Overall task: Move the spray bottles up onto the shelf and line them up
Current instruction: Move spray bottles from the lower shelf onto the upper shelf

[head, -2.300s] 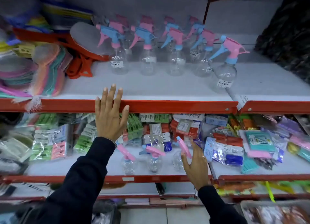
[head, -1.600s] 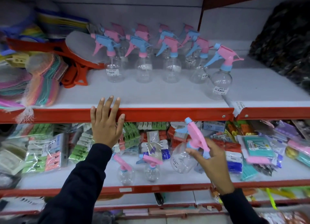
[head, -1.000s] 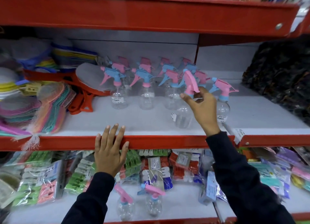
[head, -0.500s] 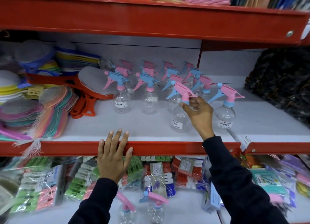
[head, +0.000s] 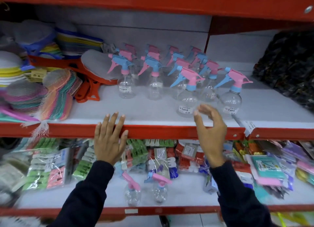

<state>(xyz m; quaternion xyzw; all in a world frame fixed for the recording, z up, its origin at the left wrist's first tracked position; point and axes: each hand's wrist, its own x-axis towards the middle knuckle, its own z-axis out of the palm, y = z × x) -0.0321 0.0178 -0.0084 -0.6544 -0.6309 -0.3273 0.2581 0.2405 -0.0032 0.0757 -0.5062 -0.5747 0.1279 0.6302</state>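
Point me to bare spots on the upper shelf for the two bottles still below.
Widest free patch: front strip of the upper shelf, between the netted scrubber bundle and the nearest pink-topped bottle, just above the left hand. More bare board right of the far-right bottle, toward the dark bag. Crowded behind: rows of bottles stand close together.

Shop — price-stickered spray bottles (head: pixel 186 97), packed shelves (head: pixel 153 131)
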